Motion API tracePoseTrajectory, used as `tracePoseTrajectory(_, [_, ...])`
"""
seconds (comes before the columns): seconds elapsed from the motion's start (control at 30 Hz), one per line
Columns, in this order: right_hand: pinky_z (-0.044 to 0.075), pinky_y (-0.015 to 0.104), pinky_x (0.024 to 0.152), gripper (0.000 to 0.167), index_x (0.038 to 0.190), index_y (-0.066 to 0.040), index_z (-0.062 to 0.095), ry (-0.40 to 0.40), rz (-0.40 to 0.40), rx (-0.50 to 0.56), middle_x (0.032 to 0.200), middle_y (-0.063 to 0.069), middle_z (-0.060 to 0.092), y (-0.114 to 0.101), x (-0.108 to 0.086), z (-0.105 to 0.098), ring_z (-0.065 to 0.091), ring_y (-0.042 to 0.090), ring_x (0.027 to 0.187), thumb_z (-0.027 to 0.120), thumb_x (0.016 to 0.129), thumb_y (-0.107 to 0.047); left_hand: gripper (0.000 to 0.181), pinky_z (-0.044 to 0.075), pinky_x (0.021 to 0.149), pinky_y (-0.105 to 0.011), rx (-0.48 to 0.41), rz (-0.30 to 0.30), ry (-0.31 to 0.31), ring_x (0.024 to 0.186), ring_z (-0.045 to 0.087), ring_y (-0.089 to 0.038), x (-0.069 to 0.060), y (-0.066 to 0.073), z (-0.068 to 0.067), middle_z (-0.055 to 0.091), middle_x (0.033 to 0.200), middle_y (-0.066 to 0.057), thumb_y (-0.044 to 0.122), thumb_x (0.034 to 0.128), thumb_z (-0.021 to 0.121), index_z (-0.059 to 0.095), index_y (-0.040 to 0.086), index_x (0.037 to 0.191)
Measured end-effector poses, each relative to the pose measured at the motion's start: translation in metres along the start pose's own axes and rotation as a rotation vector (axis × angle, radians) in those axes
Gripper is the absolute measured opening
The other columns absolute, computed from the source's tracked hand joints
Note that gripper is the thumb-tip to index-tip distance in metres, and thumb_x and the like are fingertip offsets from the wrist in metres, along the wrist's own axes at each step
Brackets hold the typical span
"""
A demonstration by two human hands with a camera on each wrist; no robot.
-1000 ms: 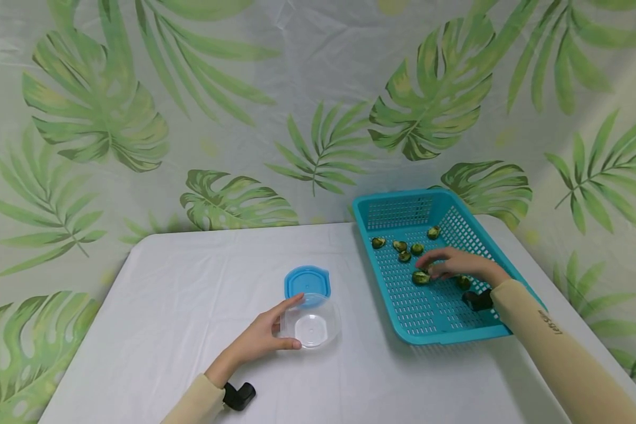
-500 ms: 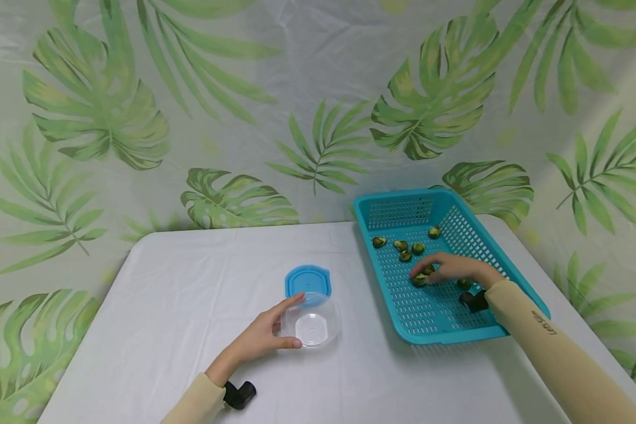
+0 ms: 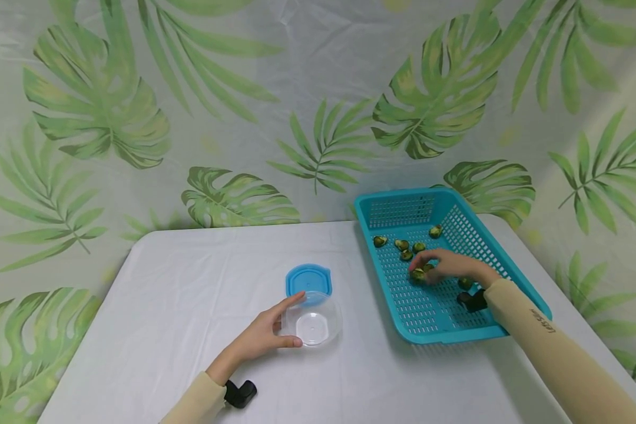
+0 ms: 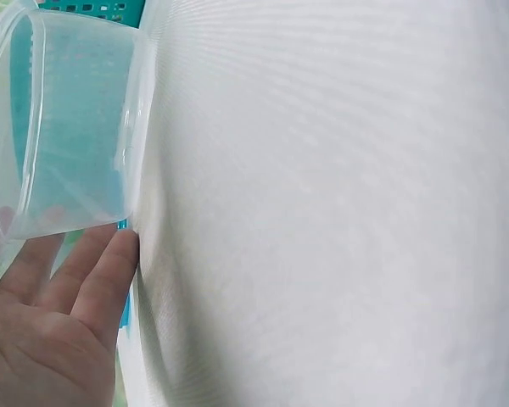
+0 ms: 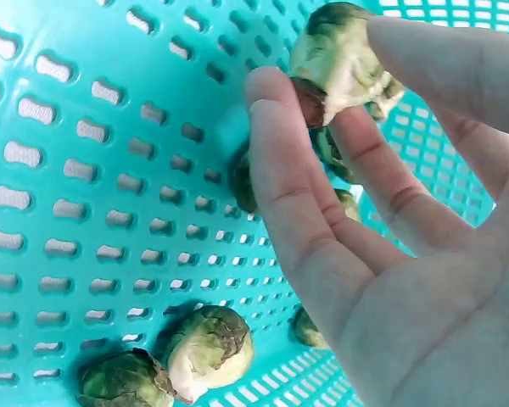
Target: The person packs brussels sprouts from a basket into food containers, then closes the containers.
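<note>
Inside the turquoise basket (image 3: pixel 434 337) my right hand (image 3: pixel 445 266) holds a Brussels sprout (image 5: pixel 343 55) between thumb and fingers, low over the perforated floor. Other sprouts lie about it, among them a pair (image 5: pixel 208 348) seen in the right wrist view. On the white table, my left hand (image 3: pixel 262 335) grips the side of a clear plastic container (image 3: pixel 323 330), thumb on the near side and index finger by the far rim. The left wrist view shows several fingers (image 4: pixel 102 275) against the container wall. Nothing is visible in the container. A blue lid (image 3: pixel 308 277) lies right behind it, partly seen through its rim.
A white cloth covers the table (image 3: pixel 191 282). The basket's raised walls stand around the right hand at the table's right side. Behind the table hangs a leaf-print curtain (image 3: pixel 233 106). Each wrist bears a small black camera (image 3: pixel 241 393).
My right hand has shifted slightly left and its fingers have come round a sprout on the basket floor. The left hand and container stay in place.
</note>
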State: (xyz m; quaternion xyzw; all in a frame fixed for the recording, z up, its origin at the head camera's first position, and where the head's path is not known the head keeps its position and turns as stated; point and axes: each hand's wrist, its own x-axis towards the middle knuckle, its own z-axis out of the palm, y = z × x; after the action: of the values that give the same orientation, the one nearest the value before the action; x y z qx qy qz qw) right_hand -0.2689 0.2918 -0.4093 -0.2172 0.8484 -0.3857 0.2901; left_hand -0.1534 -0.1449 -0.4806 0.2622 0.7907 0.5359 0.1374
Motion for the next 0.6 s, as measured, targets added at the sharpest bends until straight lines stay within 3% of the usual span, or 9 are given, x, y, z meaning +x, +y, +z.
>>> tracePoseTrajectory(0.13, [0.051, 0.049, 0.078, 0.034, 0.122, 0.005, 0.054, 0.024, -0.004, 0.045, 0.127, 0.025, 0.047, -0.0020, -0.0036, -0.0022, 0.048, 0.037, 0.110, 0.059, 0.089, -0.001, 0.085, 0.035, 0.104, -0.052, 0.003, 0.000, -0.002, 0.141, 0.023, -0.025, 0.0002, 0.0001, -0.0002, 0.035, 0.151, 0.000, 0.020, 0.0816, 0.078, 0.030, 0.023, 0.151])
tracePoseTrajectory(0.3, [0.050, 0.053, 0.082, 0.031, 0.123, 0.005, 0.048, 0.026, -0.014, 0.122, 0.128, 0.028, 0.044, -0.0041, -0.0065, -0.0053, 0.053, 0.045, 0.106, 0.057, 0.094, -0.004, 0.085, 0.035, 0.104, -0.052, -0.002, -0.004, -0.004, 0.141, 0.022, -0.025, 0.0002, 0.0010, -0.0005, 0.035, 0.151, 0.001, 0.019, 0.0813, 0.078, 0.030, 0.024, 0.151])
tracePoseTrajectory(0.6, [0.051, 0.053, 0.072, 0.027, 0.123, 0.003, 0.042, 0.042, -0.018, 0.170, 0.097, 0.024, 0.053, -0.0042, -0.0040, -0.0094, 0.056, 0.049, 0.088, 0.050, 0.099, -0.007, 0.086, 0.035, 0.104, -0.053, 0.009, -0.013, -0.003, 0.141, 0.022, -0.026, -0.0002, 0.0031, -0.0001, 0.034, 0.151, 0.000, 0.019, 0.0813, 0.078, 0.030, 0.021, 0.152])
